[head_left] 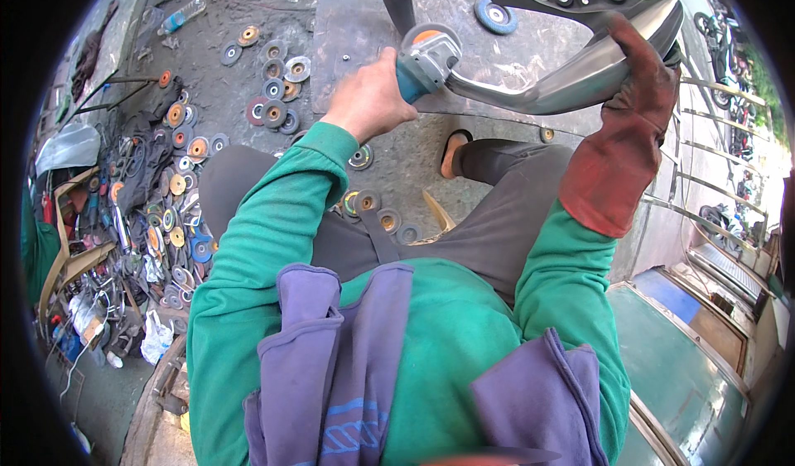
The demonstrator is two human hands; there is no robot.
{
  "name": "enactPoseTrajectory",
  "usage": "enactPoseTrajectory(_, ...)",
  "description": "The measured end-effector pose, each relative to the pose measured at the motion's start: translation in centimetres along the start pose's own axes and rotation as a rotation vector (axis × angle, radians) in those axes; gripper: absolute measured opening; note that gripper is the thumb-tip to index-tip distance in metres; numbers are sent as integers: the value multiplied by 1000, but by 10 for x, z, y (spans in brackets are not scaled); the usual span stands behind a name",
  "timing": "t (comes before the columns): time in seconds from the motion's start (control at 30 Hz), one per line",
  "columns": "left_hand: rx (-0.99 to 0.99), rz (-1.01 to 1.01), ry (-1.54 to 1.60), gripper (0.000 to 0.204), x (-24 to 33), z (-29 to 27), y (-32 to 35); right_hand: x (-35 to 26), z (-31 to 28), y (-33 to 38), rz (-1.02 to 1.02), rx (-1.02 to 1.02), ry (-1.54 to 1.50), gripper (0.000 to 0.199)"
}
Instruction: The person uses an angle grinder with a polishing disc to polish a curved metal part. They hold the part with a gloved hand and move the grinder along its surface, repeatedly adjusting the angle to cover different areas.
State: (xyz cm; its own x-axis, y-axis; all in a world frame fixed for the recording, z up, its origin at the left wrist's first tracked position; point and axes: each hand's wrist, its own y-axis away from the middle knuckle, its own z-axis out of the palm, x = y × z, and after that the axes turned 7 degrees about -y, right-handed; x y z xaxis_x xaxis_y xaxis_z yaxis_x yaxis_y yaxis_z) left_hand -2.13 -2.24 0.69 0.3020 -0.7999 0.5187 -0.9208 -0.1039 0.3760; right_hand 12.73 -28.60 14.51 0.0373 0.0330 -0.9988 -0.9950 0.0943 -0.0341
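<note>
My bare left hand (370, 99) is wrapped around the teal body of an angle grinder (428, 59), whose orange-centred disc points up and away from me. My right hand (636, 106), in a red work glove, grips the right end of a large curved metal part (571, 75). Its lower face is smooth and shiny; dark arms and a bracket with round holes rise from its far side. The part's thin left end reaches beside the grinder head. Whether the disc touches the metal, I cannot tell.
A blue-rimmed disc (495, 16) lies on the metal sheet (364, 19) ahead. Many used grinding discs (178, 184) cover the ground at left, near a plastic bottle (182, 16). Metal rails (720, 147) and a green panel (675, 342) stand at right.
</note>
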Motion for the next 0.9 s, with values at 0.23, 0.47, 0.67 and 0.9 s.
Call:
enactPoseTrajectory(0.23, -171, 100, 475, 79, 0, 20, 0, -18, 40, 56, -236, -152, 70, 49)
enactPoseTrajectory(0.47, -15, 36, 196, 79, -7, 17, 4, -25, 53, 86, -387, -191, 137, 53)
enactPoseTrajectory(0.67, -147, 186, 418, 81, -8, 18, 2, -23, 50, 102, -447, -191, 173, 59)
enactPoseTrajectory(0.9, -90, 100, 227, 82, -6, 15, 2, -13, 36, 112, -536, -153, 205, 67)
